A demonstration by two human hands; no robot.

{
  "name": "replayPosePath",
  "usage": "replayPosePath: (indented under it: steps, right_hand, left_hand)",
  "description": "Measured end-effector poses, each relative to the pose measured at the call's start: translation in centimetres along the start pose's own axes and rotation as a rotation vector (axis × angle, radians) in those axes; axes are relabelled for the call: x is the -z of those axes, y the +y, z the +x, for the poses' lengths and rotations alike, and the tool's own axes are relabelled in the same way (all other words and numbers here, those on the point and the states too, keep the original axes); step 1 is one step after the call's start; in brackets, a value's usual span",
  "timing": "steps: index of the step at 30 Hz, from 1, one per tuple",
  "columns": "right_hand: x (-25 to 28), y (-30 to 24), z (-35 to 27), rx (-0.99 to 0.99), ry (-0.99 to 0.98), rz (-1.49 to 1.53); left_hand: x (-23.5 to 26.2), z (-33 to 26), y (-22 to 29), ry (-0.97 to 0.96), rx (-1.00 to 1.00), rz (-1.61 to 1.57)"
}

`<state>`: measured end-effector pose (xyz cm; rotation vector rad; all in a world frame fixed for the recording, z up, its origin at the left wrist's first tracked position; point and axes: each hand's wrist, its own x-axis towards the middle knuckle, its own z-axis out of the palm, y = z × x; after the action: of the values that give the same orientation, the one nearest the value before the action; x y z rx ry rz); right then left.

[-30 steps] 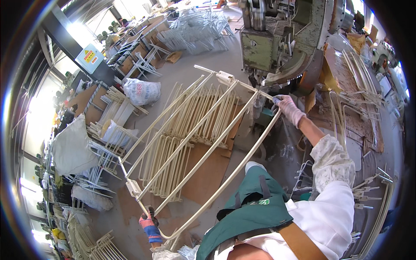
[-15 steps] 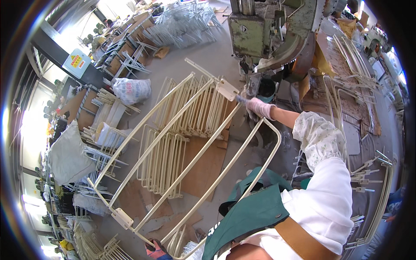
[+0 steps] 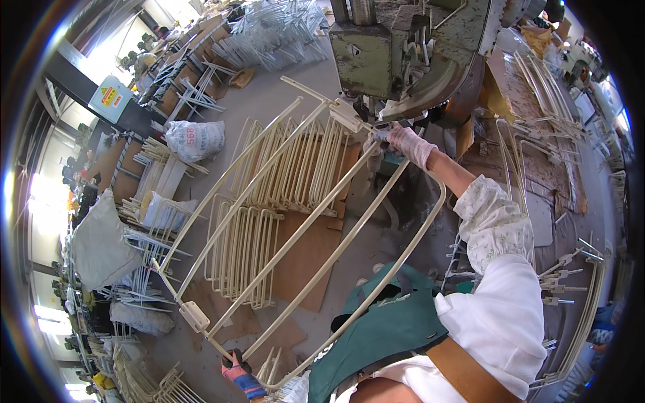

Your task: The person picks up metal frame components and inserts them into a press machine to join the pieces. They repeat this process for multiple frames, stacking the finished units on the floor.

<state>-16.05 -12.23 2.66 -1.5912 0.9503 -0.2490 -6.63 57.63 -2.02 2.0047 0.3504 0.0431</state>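
A long cream metal tube frame [image 3: 295, 247] with parallel bars and two flat pierced plates hangs slanted in front of me. My right hand [image 3: 408, 143], in a pale pinkish glove, is closed around its far end. One plate [image 3: 346, 115] sits just left of that hand, close under the green machine [image 3: 366, 62]. At the near end my left hand [image 3: 240, 376], in a red and blue glove, grips the frame near the other plate [image 3: 194, 316]. The left fingers are partly hidden by the tube.
Similar cream frames [image 3: 245, 262] stand in rows on brown cardboard [image 3: 306, 269] beyond the held frame. A white sack [image 3: 195, 140] and piled metal racks [image 3: 275, 37] lie at the left and back. A worn bench [image 3: 500, 158] with more frames runs along the right.
My right hand and the frame's far end have moved up, closer to the machine. The near end and my left hand have risen slightly. My view has shifted a little.
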Motion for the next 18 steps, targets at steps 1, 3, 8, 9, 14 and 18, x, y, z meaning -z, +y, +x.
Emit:
replayPosePath:
  steps: [1, 3, 8, 9, 14, 18]
  right_hand:
    - [0.3, 0.0, 0.5, -0.007, -0.033, -0.027]
    - [0.4, -0.2, 0.8, -0.017, -0.077, -0.029]
    - [1.4, 0.9, 1.4, -0.056, -0.209, 0.081]
    - [1.4, 0.8, 1.5, -0.069, -0.207, 0.088]
    - [1.3, 0.7, 1.4, 0.006, -0.165, 0.027]
    - [0.8, 1.1, 2.1, -0.031, -0.183, 0.053]
  left_hand:
    - [-0.1, -0.3, 0.3, 0.000, 0.010, 0.019]
    - [-0.4, -1.1, 0.8, 0.009, 0.011, 0.024]
    - [1.8, 0.5, -4.7, 0.173, -0.102, 0.106]
    - [1.8, 0.4, -5.3, 0.191, -0.118, 0.090]
    - [1.7, -0.9, -4.2, 0.123, 0.030, 0.095]
    - [1.3, -3.7, -1.8, 0.161, 0.091, 0.051]
